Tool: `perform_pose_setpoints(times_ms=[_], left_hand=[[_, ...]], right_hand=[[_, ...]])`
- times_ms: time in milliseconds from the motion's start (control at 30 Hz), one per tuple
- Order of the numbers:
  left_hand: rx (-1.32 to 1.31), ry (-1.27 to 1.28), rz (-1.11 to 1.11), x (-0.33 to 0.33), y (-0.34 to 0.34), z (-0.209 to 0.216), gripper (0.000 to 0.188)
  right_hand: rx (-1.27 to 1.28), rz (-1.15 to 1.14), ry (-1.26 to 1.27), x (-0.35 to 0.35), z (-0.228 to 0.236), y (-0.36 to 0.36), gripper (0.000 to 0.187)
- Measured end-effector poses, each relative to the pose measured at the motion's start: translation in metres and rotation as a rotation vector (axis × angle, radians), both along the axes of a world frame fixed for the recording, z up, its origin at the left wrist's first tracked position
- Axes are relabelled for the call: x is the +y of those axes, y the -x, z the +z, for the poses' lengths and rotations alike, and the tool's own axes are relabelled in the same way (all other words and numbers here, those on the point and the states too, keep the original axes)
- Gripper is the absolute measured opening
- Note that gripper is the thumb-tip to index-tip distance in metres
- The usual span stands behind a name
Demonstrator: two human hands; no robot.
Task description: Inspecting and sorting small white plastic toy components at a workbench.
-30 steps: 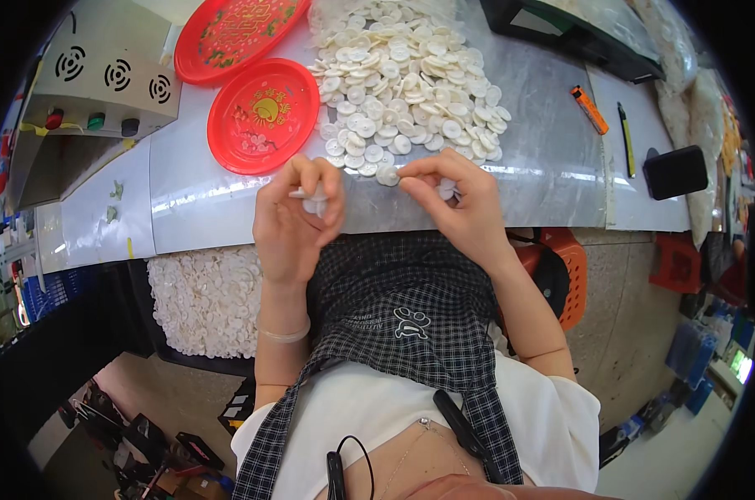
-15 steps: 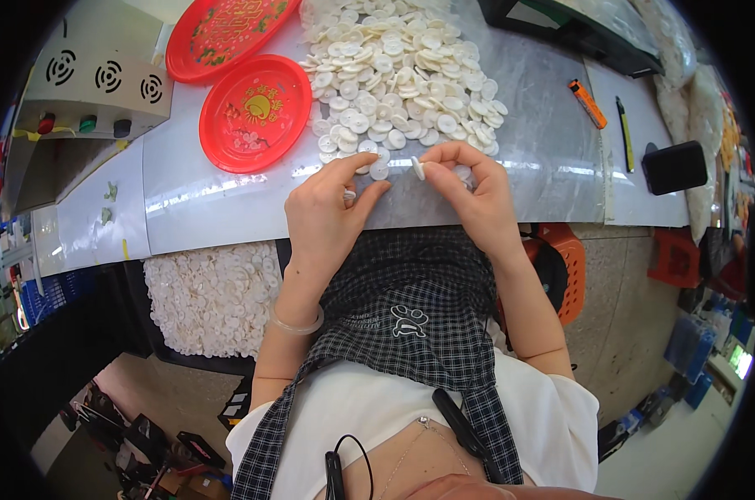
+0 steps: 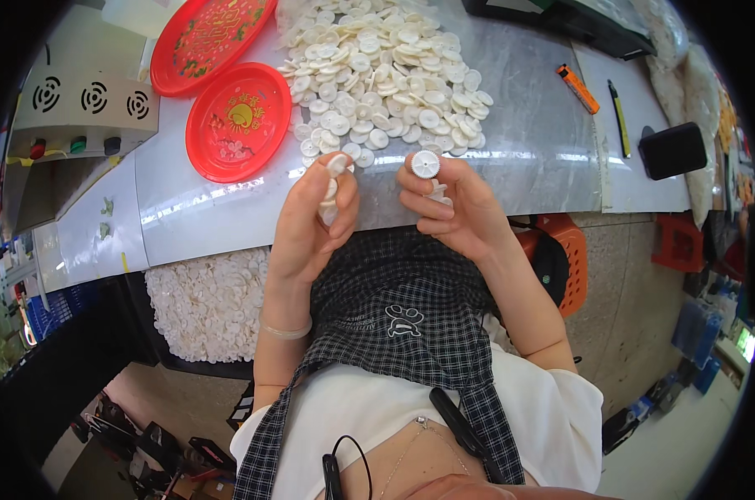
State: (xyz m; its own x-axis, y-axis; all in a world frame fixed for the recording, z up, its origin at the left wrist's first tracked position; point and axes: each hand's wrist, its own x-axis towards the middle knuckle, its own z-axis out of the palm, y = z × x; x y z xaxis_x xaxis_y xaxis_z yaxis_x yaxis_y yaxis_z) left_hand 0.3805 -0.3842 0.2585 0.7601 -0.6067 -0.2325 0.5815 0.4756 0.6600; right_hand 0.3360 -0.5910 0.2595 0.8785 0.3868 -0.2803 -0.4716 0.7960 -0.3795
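White plastic gears [image 3: 386, 71] lie heaped on the grey table, just beyond my hands. My right hand [image 3: 456, 204] pinches one white gear [image 3: 426, 164] between thumb and finger, its toothed round face turned up. More white pieces [image 3: 440, 195] sit in the curled fingers of that hand. My left hand [image 3: 315, 217] is closed on several white gears [image 3: 331, 187], stacked between thumb and fingers and partly hidden. Both hands are raised over the table's near edge, apart from each other.
Two red plates [image 3: 237, 122] stand left of the heap, beside a grey metal box [image 3: 85, 108] with knobs. At right lie an orange-labelled item [image 3: 578, 89], a yellow cutter [image 3: 618, 119] and a black phone-like device [image 3: 672, 151]. A black bin of small white parts [image 3: 206, 304] is below the table edge.
My right hand has turned, so the gear now shows its flat face. My left hand has rolled and closed around white gears. The view has shifted slightly.
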Motion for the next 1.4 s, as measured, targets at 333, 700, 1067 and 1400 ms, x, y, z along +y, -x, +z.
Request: perform_pose_setpoints(times_ms=[333, 700, 1067, 1400], left_hand=[[-0.021, 0.113, 0.212, 0.027, -0.016, 0.012, 0.021], [-1.043, -1.226, 0.326, -0.004, -0.002, 0.005, 0.02], [-1.028, -1.214, 0.292, -0.005, 0.003, 0.009, 0.031], [-0.947, -1.082, 0.284, -0.011, 0.007, 0.008, 0.031]], right_hand=[[-0.302, -0.094, 0.307, -0.004, 0.002, -0.015, 0.023], [-0.834, -0.288, 1.887, 0.028, -0.008, -0.025, 0.011], [-0.784, -0.195, 1.862, 0.015, -0.003, -0.011, 0.012], [-0.099, -0.005, 0.52, 0.003, 0.007, -0.003, 0.023]])
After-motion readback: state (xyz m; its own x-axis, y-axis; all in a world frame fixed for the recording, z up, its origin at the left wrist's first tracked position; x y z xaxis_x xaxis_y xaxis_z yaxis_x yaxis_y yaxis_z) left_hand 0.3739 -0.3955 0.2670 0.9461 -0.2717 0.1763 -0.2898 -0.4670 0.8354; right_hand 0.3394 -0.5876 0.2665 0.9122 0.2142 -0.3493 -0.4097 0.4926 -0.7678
